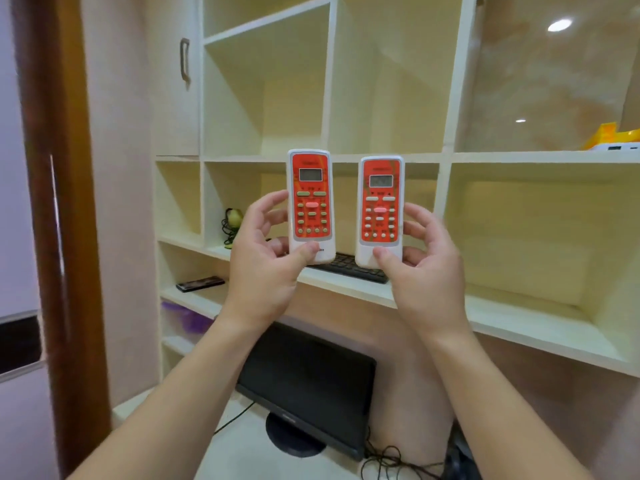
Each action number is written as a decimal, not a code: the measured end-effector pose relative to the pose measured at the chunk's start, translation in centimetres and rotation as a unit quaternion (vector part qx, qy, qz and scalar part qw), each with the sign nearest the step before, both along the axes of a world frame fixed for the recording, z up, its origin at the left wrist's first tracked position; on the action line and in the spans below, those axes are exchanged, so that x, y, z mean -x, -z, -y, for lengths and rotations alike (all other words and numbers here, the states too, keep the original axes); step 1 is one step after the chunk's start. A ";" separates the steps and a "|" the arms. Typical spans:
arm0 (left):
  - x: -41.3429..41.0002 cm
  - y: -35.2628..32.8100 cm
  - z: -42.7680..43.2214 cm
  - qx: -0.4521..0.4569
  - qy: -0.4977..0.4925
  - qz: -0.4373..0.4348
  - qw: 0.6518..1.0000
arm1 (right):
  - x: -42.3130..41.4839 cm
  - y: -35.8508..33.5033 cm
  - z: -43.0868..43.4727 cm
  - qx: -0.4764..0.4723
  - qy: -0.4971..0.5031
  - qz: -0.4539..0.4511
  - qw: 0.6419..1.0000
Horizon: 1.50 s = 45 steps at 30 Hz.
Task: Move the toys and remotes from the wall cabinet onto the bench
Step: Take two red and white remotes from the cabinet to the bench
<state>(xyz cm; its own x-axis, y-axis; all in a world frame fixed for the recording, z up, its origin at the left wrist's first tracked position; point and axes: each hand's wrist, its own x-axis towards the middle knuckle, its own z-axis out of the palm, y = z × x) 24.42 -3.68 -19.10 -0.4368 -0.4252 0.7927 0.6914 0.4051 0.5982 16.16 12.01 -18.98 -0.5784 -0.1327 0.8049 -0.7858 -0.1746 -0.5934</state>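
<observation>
The left hand [263,258] holds one red-and-white remote [310,206] upright by its lower end, thumb pressed on the front and fingers curled behind it. The right hand [426,261] grips a second, matching remote [381,209] the same way just beside the first, both raised in front of the cream wall cabinet [443,157], above a black keyboard [353,268] on its shelf
</observation>
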 end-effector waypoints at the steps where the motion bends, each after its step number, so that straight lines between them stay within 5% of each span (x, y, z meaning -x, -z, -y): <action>1: -0.8 0.2 0.8 -0.005 -0.010 0.003 1.000 | -0.5 0.3 0.9 -0.003 -0.010 0.004 1.000; 28: -32.7 5.5 23.7 -0.073 -0.328 0.051 0.941 | -25.0 5.8 32.5 -0.050 -0.336 0.063 0.938; 38: -40.1 7.0 26.1 -0.098 -0.455 0.036 0.884 | -30.6 7.3 40.2 -0.062 -0.484 0.095 0.868; 45: -43.8 7.6 25.2 -0.121 -0.579 0.052 0.804 | -35.1 8.5 44.3 -0.089 -0.591 0.103 0.795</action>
